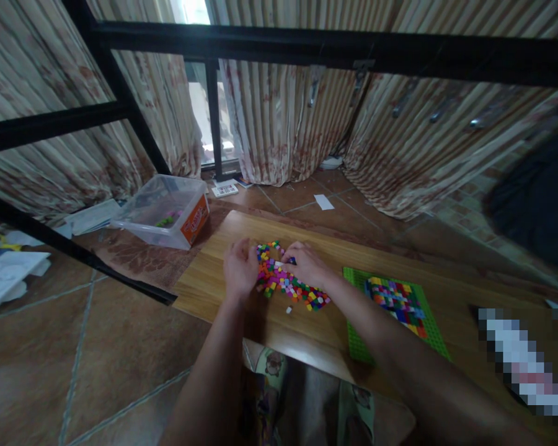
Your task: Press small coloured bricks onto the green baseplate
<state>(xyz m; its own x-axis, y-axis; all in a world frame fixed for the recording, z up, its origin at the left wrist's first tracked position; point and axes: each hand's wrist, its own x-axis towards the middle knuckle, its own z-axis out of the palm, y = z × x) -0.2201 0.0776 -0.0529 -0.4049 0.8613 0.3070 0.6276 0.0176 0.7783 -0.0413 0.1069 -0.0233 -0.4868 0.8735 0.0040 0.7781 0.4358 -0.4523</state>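
Observation:
Many small colourful toy bricks (286,286) lie in a loose pile on the wooden table. At the left edge of the pile is my left hand (240,267), its fingers curled in; what they hold, if anything, is hidden. My right hand (305,264) reaches into the pile from the right, fingers bent down and drawn together among the bricks; I cannot make out what is between them. A single white brick (289,309) lies apart on the near side. Right of the pile, partly behind my right forearm, is a green baseplate (357,347) with rows of multicoloured bricks (395,300) on it.
The narrow wooden table (214,260) stands on a tiled floor. A clear plastic box (160,214) with some bricks inside sits beyond its left end. A dark metal frame (307,46) crosses above, before curtains. A pixelated object (523,365) lies at the right.

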